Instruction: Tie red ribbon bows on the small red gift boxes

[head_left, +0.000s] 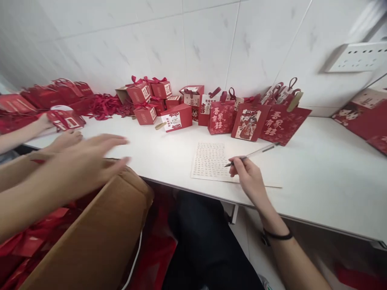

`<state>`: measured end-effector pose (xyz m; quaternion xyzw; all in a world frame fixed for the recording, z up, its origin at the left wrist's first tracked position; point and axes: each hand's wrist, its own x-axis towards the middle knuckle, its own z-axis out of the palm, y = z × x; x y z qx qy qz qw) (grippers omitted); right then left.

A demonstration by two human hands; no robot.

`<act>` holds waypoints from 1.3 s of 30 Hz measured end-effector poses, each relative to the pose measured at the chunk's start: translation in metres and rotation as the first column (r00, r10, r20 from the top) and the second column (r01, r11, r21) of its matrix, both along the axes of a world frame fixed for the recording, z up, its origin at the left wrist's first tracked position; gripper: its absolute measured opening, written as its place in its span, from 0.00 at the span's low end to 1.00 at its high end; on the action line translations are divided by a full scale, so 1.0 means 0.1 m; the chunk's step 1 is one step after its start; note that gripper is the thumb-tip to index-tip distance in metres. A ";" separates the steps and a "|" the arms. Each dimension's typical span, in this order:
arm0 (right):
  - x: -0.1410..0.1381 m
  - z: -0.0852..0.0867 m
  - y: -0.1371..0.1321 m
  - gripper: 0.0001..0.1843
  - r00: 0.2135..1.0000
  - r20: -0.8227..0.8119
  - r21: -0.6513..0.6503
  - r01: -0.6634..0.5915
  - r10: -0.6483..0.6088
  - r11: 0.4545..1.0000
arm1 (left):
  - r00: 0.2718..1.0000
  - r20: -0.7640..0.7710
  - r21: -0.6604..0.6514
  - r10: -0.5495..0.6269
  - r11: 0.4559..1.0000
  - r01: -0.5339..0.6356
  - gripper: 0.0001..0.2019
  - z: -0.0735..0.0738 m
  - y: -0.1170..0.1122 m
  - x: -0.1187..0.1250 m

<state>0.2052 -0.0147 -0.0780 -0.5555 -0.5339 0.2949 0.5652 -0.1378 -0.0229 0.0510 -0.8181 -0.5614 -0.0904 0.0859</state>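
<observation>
My right hand [246, 175], grip pinching a slim silver pen [254, 154], tip on the cream written paper sheet [211, 161]; left hand [87, 161], grip spread, hovers left of it; I should pin the sheet flat.

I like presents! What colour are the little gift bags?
The gift bags are red; head view.

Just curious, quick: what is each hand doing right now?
Left hand: open, fingers stretched out, holding nothing, above the cardboard box.
Right hand: closed on a pen over the paper.
</observation>
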 end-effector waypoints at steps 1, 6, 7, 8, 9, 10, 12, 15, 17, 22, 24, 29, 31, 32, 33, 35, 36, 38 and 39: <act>-0.03 -0.06 -0.04 0.20 1.000 -0.012 -0.039 0.008 -0.009 0.999 | 0.991 -0.034 -0.056 -0.129 0.990 0.127 0.25 -0.10 0.21 0.29; -0.05 -0.17 -0.11 0.17 0.996 0.071 -0.185 -0.046 0.060 0.982 | 0.828 0.237 -0.447 -0.508 0.699 0.558 0.25 -0.72 0.88 1.19; -0.04 -0.16 -0.11 0.16 0.996 0.066 -0.186 -0.049 0.062 0.981 | 0.821 0.305 -0.500 -0.483 0.652 0.570 0.25 -0.81 0.94 1.22; -0.03 -0.15 -0.12 0.15 0.997 0.051 -0.181 -0.045 0.055 0.982 | 0.821 0.354 -0.544 -0.447 0.616 0.570 0.25 -0.89 0.98 1.20; -0.03 -0.14 -0.12 0.15 0.999 0.027 -0.173 -0.036 0.041 0.984 | 0.824 0.386 -0.578 -0.414 0.588 0.566 0.24 -0.94 1.00 1.17; -0.03 -0.14 -0.13 0.14 1.000 -0.003 -0.166 -0.020 0.020 0.986 | 0.825 0.405 -0.601 -0.394 0.565 0.565 0.23 -0.97 1.00 1.12; -0.04 -0.14 -0.14 0.12 0.998 -0.048 -0.156 0.034 -0.042 0.987 | 0.816 0.422 -0.615 -0.395 0.537 0.577 0.21 -0.98 0.97 1.05; -0.08 -0.14 -0.16 0.13 0.993 -0.030 -0.113 0.112 -0.117 0.987 | 0.820 0.411 -0.610 -0.398 0.549 0.572 0.25 -0.94 0.91 1.04; -0.11 -0.13 -0.17 0.15 0.994 0.009 -0.078 0.109 -0.108 0.991 | 0.833 0.394 -0.603 -0.388 0.575 0.553 0.28 -0.95 0.91 1.07; -0.11 -0.13 -0.19 0.12 0.990 0.142 -0.106 0.019 -0.004 0.994 | 0.844 0.404 -0.597 -0.352 0.598 0.535 0.27 -1.08 1.02 1.09; -0.11 -0.13 -0.20 0.12 0.981 0.192 -0.115 0.034 -0.012 0.993 | 0.847 0.419 -0.604 -0.328 0.595 0.529 0.27 -1.10 1.04 1.08; -0.12 -0.12 -0.25 0.18 0.969 0.238 -0.126 0.099 -0.066 0.987 | 0.857 0.376 -0.616 -0.352 0.596 0.515 0.27 -1.06 1.03 1.09; -0.12 -0.12 -0.26 0.19 0.966 0.241 -0.136 0.127 -0.092 0.983 | 0.859 0.380 -0.617 -0.344 0.597 0.512 0.27 -1.04 1.01 1.10; -0.13 -0.11 -0.26 0.19 0.967 0.236 -0.144 0.137 -0.100 0.980 | 0.860 0.383 -0.618 -0.338 0.598 0.510 0.27 -1.03 1.01 1.10; -0.13 -0.11 -0.26 0.19 0.968 0.229 -0.154 0.141 -0.104 0.978 | 0.860 0.389 -0.617 -0.331 0.599 0.510 0.27 -1.03 1.01 1.10; -0.12 -0.11 -0.25 0.19 0.971 0.220 -0.173 0.130 -0.091 0.976 | 0.859 0.397 -0.615 -0.324 0.600 0.511 0.28 -1.04 1.01 1.10; -0.12 -0.12 -0.25 0.19 0.972 0.222 -0.179 0.122 -0.081 0.976 | 0.859 0.395 -0.615 -0.326 0.601 0.510 0.28 -1.04 1.01 1.10; -0.12 -0.12 -0.24 0.19 0.969 0.239 -0.189 0.114 -0.066 0.975 | 0.860 0.385 -0.616 -0.334 0.601 0.509 0.28 -1.04 1.01 1.10; -0.12 -0.12 -0.24 0.18 0.966 0.251 -0.191 0.113 -0.063 0.975 | 0.861 0.379 -0.618 -0.339 0.601 0.508 0.28 -1.05 1.01 1.10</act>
